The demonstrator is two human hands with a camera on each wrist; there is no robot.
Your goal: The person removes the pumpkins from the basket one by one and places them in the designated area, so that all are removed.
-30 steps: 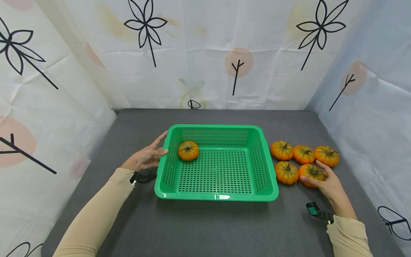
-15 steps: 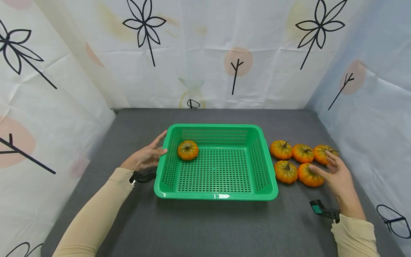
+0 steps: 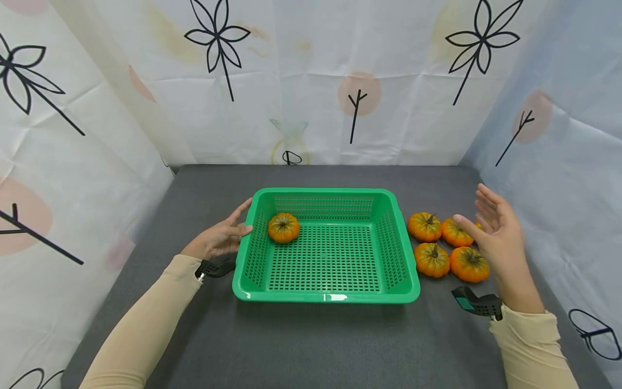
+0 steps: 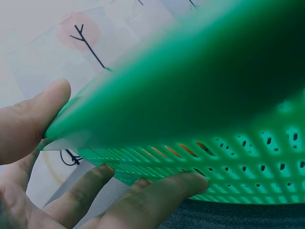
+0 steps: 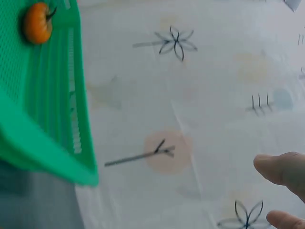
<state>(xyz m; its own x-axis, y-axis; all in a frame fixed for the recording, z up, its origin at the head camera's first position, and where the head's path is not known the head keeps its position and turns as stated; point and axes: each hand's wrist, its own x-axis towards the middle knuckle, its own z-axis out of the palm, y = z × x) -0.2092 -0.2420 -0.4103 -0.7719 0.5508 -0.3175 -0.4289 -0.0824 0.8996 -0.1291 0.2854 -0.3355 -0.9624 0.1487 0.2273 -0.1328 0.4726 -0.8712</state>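
Observation:
A green perforated plastic basket (image 3: 325, 298) stands on the table with one small orange pumpkin (image 3: 284, 227) inside, toward its left end. My left hand (image 3: 218, 237) holds the basket's left side; in the left wrist view the thumb (image 4: 35, 119) lies at the rim and the fingers (image 4: 157, 198) reach under it along the holed wall. Over the rear of a cluster of pumpkins, right of the basket, my right hand (image 3: 502, 243) is raised with fingers extended, nothing seen in it. A front pumpkin (image 3: 469, 265) shows fully; the rear right one is mostly hidden behind the hand.
The grey table (image 3: 311, 346) extends in front of the basket and behind it. White patterned cloth (image 3: 311, 81) hangs at the back and both sides. Another pumpkin (image 3: 431, 260) of the cluster lies close by the basket's right wall.
My right hand has left the front right pumpkin, first shifting toward the rear right one, then rising up and away with fingers straighter. Left hand, basket and the pumpkin inside keep their places.

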